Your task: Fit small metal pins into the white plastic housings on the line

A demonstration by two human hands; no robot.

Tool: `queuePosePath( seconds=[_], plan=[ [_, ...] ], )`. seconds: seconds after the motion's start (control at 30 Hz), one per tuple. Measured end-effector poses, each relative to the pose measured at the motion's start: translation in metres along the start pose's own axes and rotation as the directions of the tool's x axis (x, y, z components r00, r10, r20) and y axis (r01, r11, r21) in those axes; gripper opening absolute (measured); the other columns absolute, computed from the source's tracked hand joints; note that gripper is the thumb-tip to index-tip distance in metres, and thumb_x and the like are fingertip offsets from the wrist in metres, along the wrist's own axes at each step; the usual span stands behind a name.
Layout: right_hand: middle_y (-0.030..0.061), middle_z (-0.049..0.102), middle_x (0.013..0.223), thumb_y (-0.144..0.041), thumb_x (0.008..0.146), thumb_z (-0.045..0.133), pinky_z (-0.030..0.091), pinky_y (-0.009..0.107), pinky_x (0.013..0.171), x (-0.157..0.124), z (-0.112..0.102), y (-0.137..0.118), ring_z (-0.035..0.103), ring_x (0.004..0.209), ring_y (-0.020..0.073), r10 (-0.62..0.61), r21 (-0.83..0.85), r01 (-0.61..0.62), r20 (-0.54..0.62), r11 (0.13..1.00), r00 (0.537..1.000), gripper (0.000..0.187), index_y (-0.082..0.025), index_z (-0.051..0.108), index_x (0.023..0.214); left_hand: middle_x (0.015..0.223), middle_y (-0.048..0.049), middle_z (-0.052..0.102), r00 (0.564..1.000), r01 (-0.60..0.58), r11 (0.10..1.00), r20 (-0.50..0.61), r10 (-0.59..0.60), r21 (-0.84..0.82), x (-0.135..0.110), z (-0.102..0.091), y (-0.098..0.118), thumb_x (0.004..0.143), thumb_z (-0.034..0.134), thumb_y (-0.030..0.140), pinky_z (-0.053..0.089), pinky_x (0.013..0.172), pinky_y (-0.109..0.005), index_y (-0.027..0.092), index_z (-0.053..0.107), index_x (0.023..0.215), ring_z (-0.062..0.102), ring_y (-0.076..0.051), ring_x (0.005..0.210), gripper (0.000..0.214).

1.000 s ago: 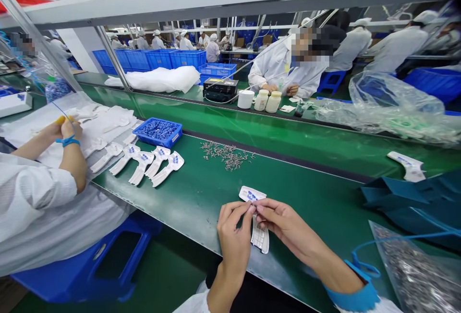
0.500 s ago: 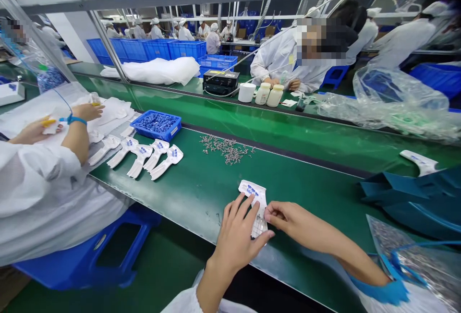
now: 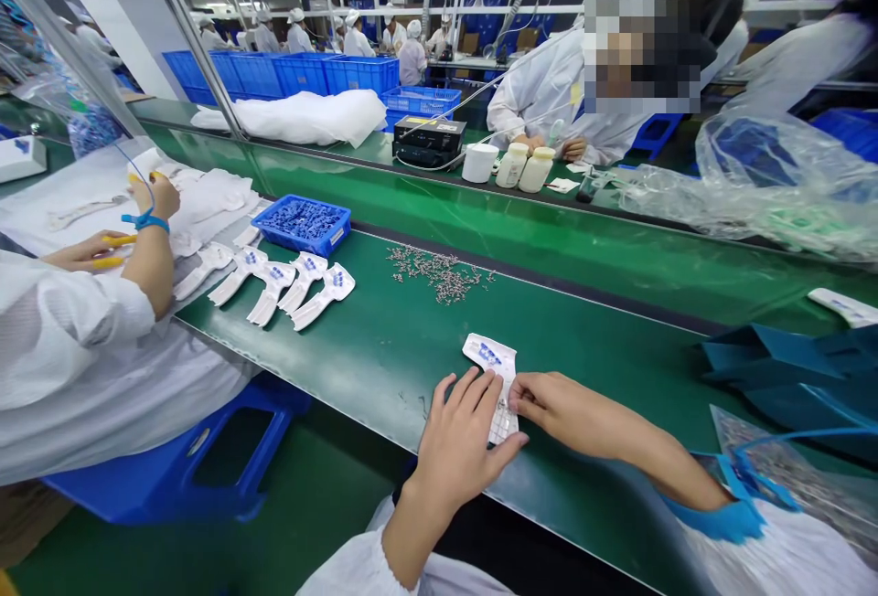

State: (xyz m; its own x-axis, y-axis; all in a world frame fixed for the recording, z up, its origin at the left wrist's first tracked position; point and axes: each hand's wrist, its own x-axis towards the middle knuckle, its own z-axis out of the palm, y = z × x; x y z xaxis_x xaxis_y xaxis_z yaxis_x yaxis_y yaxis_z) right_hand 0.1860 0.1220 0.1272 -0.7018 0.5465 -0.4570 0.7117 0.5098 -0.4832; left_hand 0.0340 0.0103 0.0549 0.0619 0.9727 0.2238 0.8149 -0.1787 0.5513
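A white plastic part (image 3: 492, 367) with blue inserts lies on the green conveyor belt (image 3: 562, 303) near its front edge. My left hand (image 3: 461, 436) lies flat over the part's lower end, fingers spread. My right hand (image 3: 549, 399) touches the part's right side with its fingers pinched together; what they pinch, if anything, is too small to see. A scatter of small metal pieces (image 3: 439, 271) lies on the belt beyond the part.
To the left, several similar white parts (image 3: 292, 283) lie beside a blue tray (image 3: 302, 225) of small blue pieces. A co-worker's arm (image 3: 147, 253) rests at left. A bag of metal pieces (image 3: 788, 477) and teal folded material (image 3: 788, 367) lie at right. White bottles (image 3: 525, 166) stand across the belt.
My hands have lowered the white part from a lifted two-handed hold onto the belt. My left hand opened flat over it. The co-worker's hands shifted at left.
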Motion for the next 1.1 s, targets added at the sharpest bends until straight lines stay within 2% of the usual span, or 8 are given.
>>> queuePosePath(
  seconds=[0.23, 0.4, 0.47, 0.57, 0.67, 0.87, 1.0, 1.1],
  plan=[
    [0.0083, 0.065, 0.089, -0.028, 0.097, 0.040, 0.038, 0.031, 0.064, 0.007, 0.015, 0.008, 0.057, 0.076, 0.0218, 0.038, 0.018, -0.037, -0.040, 0.999, 0.998, 0.016, -0.021, 0.051, 0.088, 0.146, -0.0057, 0.052, 1.000, -0.005, 1.000, -0.019, 0.005, -0.002, -0.001, 0.000, 0.001, 0.094, 0.054, 0.053, 0.030, 0.116, -0.047, 0.020, 0.043, 0.143, 0.042, -0.026, 0.139, 0.060],
    [0.0007, 0.063, 0.071, -0.025, 0.094, 0.046, 0.041, 0.029, 0.059, 0.009, 0.022, 0.014, 0.058, 0.063, 0.0184, 0.037, 0.277, -0.014, -0.078, 0.961, 0.996, 0.004, -0.023, 0.043, 0.092, 0.144, -0.0067, 0.054, 1.000, -0.008, 1.000, -0.028, 0.008, 0.002, 0.000, -0.001, 0.001, 0.093, 0.057, 0.050, 0.032, 0.114, -0.049, 0.020, 0.045, 0.142, 0.044, -0.028, 0.137, 0.058],
    [-0.0019, 0.061, 0.066, -0.029, 0.092, 0.050, 0.046, 0.029, 0.061, 0.008, 0.026, 0.012, 0.059, 0.062, 0.0180, 0.055, 0.468, -0.005, -0.093, 0.884, 0.994, 0.010, -0.024, 0.041, 0.094, 0.144, -0.0073, 0.054, 0.999, -0.004, 1.000, -0.032, 0.004, -0.010, 0.001, -0.002, 0.000, 0.094, 0.058, 0.048, 0.032, 0.114, -0.049, 0.020, 0.045, 0.142, 0.044, -0.028, 0.137, 0.057],
    [-0.0020, 0.063, 0.069, -0.041, 0.087, 0.060, 0.055, 0.032, 0.070, 0.007, 0.036, 0.008, 0.064, 0.070, 0.0189, 0.193, 0.770, -0.060, -0.083, 0.635, 0.978, 0.030, -0.023, 0.041, 0.102, 0.145, -0.0082, 0.053, 0.999, -0.001, 1.000, -0.033, 0.000, -0.030, 0.002, -0.004, -0.001, 0.094, 0.059, 0.043, 0.035, 0.113, -0.048, 0.019, 0.042, 0.144, 0.046, -0.027, 0.136, 0.058],
    [-0.0009, 0.065, 0.073, -0.049, 0.077, 0.071, 0.057, 0.034, 0.075, 0.010, 0.046, 0.004, 0.067, 0.075, 0.0205, 0.329, 0.884, -0.063, -0.106, 0.463, 0.938, 0.051, -0.021, 0.044, 0.111, 0.144, -0.0096, 0.054, 0.999, -0.002, 0.999, -0.034, 0.001, -0.032, 0.003, -0.007, -0.001, 0.094, 0.061, 0.040, 0.038, 0.111, -0.048, 0.019, 0.039, 0.146, 0.048, -0.027, 0.134, 0.060],
    [0.0000, 0.061, 0.070, -0.055, 0.075, 0.070, 0.054, 0.028, 0.065, 0.015, 0.051, 0.004, 0.060, 0.065, 0.0154, 0.195, 0.839, 0.029, -0.160, 0.544, 0.968, 0.039, -0.017, 0.062, 0.078, 0.146, -0.0104, 0.052, 0.999, 0.018, 0.999, -0.032, -0.019, -0.027, 0.002, -0.009, -0.001, 0.093, 0.062, 0.042, 0.042, 0.109, -0.048, 0.020, 0.036, 0.149, 0.046, -0.030, 0.135, 0.065],
    [-0.0020, 0.059, 0.067, -0.056, 0.076, 0.071, 0.055, 0.027, 0.067, 0.012, 0.045, 0.000, 0.060, 0.064, 0.0144, 0.129, 0.878, 0.050, -0.126, 0.477, 0.984, 0.040, -0.018, 0.062, 0.081, 0.148, -0.0092, 0.049, 0.998, 0.030, 0.998, -0.054, -0.032, -0.051, 0.001, -0.008, 0.002, 0.094, 0.060, 0.040, 0.043, 0.109, -0.047, 0.021, 0.033, 0.151, 0.046, -0.029, 0.136, 0.066],
    [0.0022, 0.067, 0.074, -0.052, 0.076, 0.074, 0.059, 0.031, 0.076, 0.020, 0.028, 0.007, 0.067, 0.072, 0.0171, 0.150, 0.907, 0.021, -0.093, 0.421, 0.984, 0.036, -0.017, 0.064, 0.083, 0.152, -0.0079, 0.045, 0.993, 0.037, 0.996, -0.107, -0.046, -0.084, 0.004, -0.017, -0.001, 0.097, 0.055, 0.038, 0.044, 0.110, -0.044, 0.023, 0.028, 0.153, 0.043, -0.025, 0.139, 0.064]
  ],
)
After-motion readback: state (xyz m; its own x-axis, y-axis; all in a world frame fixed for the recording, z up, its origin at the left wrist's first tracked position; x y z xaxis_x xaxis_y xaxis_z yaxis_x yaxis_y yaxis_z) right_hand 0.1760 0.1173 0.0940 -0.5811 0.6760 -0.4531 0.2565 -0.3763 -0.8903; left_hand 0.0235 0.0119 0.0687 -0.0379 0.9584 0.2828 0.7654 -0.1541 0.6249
